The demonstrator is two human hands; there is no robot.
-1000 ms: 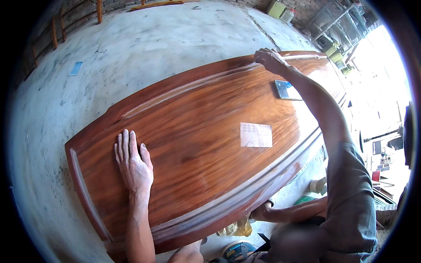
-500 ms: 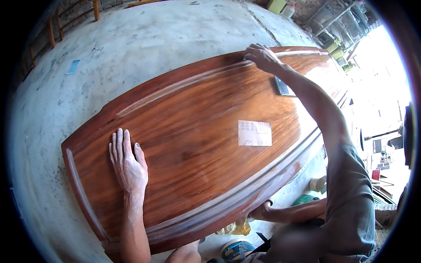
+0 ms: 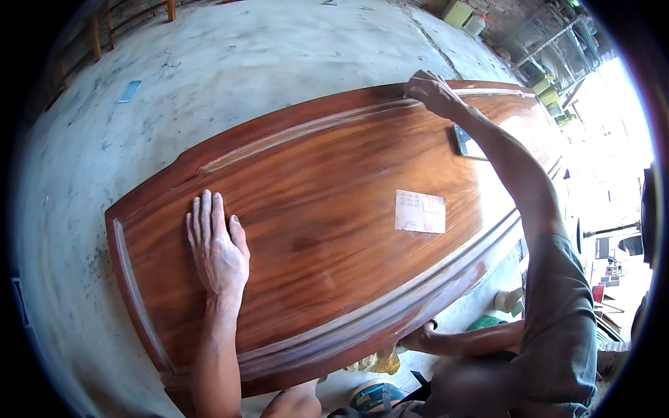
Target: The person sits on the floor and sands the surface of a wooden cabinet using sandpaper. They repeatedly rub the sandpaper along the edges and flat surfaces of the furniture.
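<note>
I am pressing my left hand (image 3: 217, 249) flat, fingers spread and grasping nothing, on the polished wooden panel (image 3: 327, 230) lying over the concrete floor (image 3: 230, 63). My right hand (image 3: 431, 90) is reaching across, curled onto the far edge moulding, having slid leftward along it from a second ago; whether it is clutching something, I cannot tell.

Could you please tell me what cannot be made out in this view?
Head view: the co-worker's far hand covers whatever it holds at the wooden panel edge.
Co-worker's lower hand: half hidden beneath the panel's near rim.
Dark flat object: partly behind the co-worker's forearm.
</note>
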